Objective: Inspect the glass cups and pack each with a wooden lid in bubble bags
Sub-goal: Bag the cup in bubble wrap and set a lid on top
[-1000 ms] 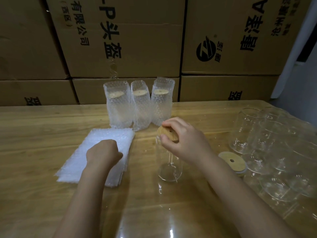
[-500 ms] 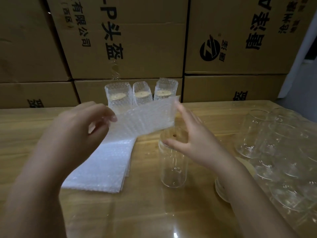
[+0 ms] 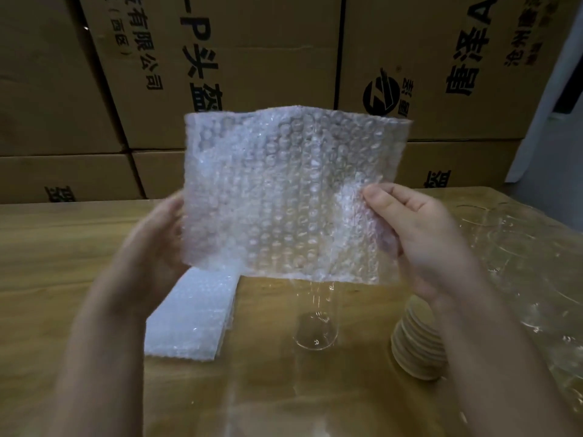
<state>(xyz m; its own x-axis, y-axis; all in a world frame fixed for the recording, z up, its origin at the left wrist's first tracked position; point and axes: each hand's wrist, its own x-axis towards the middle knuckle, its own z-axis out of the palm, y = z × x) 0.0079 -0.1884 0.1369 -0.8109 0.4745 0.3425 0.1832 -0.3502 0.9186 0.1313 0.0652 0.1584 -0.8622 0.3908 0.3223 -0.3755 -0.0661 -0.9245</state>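
Both grips are grasping the bubble bag [image 3: 284, 190], raised above the tabletop [image 3: 63, 247]. The blurred left hand [image 3: 151, 244] holds its 9 o'clock edge, and the right hand [image 3: 419, 234] pinches near the 4 o'clock corner. The glass cup [image 3: 315, 329] stands just below at 6 o'clock, so fumbling the bag's mouth open could tip it. A swinging right forearm could topple the wooden lids [image 3: 416, 345] at 4 o'clock or the unpacked glass cups [image 3: 520, 247] at 3 o'clock. The held bag looks empty, and the cup's top is hidden behind it. Spare bubble bags [image 3: 192, 320] lie stacked at 7 o'clock.
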